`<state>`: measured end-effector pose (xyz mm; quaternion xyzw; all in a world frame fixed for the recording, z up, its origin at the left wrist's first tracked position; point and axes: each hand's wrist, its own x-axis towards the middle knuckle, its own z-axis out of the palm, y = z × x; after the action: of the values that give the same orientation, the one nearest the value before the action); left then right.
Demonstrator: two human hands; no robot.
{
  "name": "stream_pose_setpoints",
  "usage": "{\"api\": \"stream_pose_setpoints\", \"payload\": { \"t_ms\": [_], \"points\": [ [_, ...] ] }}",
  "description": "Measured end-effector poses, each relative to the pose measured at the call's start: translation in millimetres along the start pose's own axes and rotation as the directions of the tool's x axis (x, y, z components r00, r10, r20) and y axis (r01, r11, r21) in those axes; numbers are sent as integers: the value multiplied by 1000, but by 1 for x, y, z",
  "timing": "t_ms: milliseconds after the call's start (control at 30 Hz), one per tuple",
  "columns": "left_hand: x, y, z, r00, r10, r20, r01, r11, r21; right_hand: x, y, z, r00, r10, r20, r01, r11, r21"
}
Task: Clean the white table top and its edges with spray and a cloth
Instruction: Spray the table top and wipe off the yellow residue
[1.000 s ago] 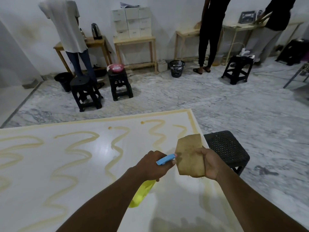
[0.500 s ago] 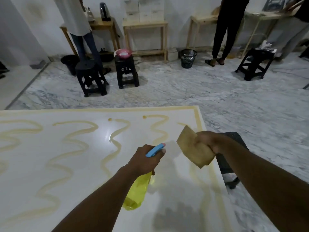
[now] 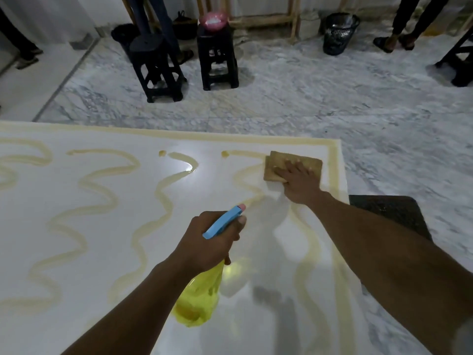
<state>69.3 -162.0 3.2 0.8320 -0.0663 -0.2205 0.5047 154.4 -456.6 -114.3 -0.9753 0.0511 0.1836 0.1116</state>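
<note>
The white table top (image 3: 107, 226) carries yellowish wavy streaks and a yellowish band along its far and right edges. My left hand (image 3: 212, 242) holds a yellow spray bottle (image 3: 199, 298) with a blue trigger head, lifted over the table's middle, nozzle pointing to the far right. My right hand (image 3: 298, 179) lies flat with fingers spread on a folded tan cloth (image 3: 309, 161), pressing it onto the table near the far right corner.
A black stool (image 3: 391, 213) stands just off the table's right edge. Across the marble floor are two black stools (image 3: 157, 65), one with a pink bowl (image 3: 213, 20), a black bin (image 3: 339, 33), wooden tables and several people's legs.
My right hand has carried the cloth from the air down onto the table near the far right corner. The spray bottle stays raised in my left hand. The view has tilted down.
</note>
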Motion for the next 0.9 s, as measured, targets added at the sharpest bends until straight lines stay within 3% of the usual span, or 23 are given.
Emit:
{"api": "stream_pose_setpoints", "payload": {
  "t_ms": [100,367,767,900],
  "points": [
    [1,-6,6,1000,-23,14,22,999,30,-17,0,20,999,5,-41,-7,999,-54],
    [-24,-6,10,997,16,72,-20,998,53,-109,-22,69,998,-5,-70,8,999,52],
    [-141,-51,-3,971,83,223,-90,996,22,-322,-93,181,989,65,-132,-54,995,87],
    [-170,-69,-2,963,106,249,-115,993,22,-366,-111,199,993,81,-88,-71,992,107]
  ]
}}
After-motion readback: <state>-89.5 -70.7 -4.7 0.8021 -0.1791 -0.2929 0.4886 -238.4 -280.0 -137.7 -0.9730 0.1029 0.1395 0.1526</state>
